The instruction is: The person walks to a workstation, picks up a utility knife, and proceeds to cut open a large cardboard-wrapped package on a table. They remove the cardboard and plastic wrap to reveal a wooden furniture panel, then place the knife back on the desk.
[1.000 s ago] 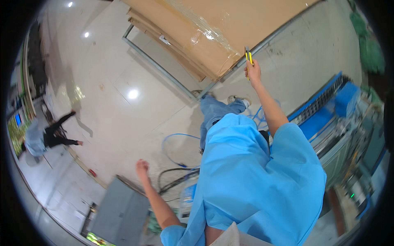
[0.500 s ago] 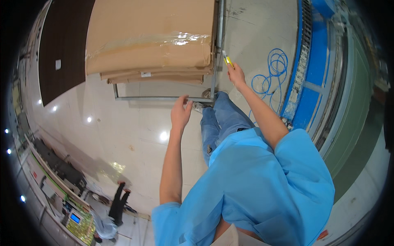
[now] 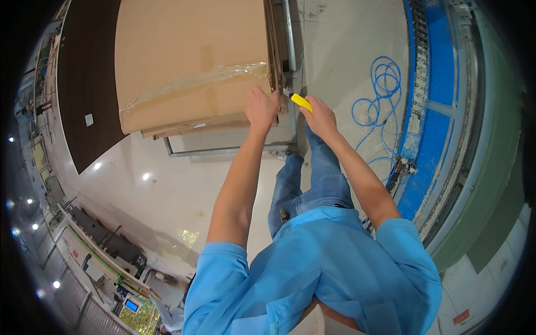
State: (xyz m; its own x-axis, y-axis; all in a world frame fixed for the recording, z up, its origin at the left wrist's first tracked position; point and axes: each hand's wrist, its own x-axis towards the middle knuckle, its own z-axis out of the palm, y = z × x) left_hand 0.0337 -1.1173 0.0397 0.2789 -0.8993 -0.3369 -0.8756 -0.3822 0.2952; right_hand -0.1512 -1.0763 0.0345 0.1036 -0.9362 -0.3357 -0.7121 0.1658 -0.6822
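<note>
A large brown cardboard packing (image 3: 190,39) with clear tape across its near end lies on a stack ahead of me. At its near right corner my left hand (image 3: 261,111) rests with fingers closed on the edge, the thumb toward the side. My right hand (image 3: 322,120) is closed around a yellow utility knife (image 3: 302,103). The blade end points left at the side edge of the cardboard, close to my left fingers. Whether the blade touches the cardboard, I cannot tell.
A grey metal frame (image 3: 223,150) is under the stack, by my feet. A dark brown panel (image 3: 86,72) stands left. Coiled blue hose (image 3: 365,111) lies on the floor at right, beside a blue machine (image 3: 441,134). Another person (image 3: 170,315) is at lower left.
My left hand has moved up from near the metal frame to the cardboard corner. The right hand has brought the knife down and closer to that corner. My view has shifted.
</note>
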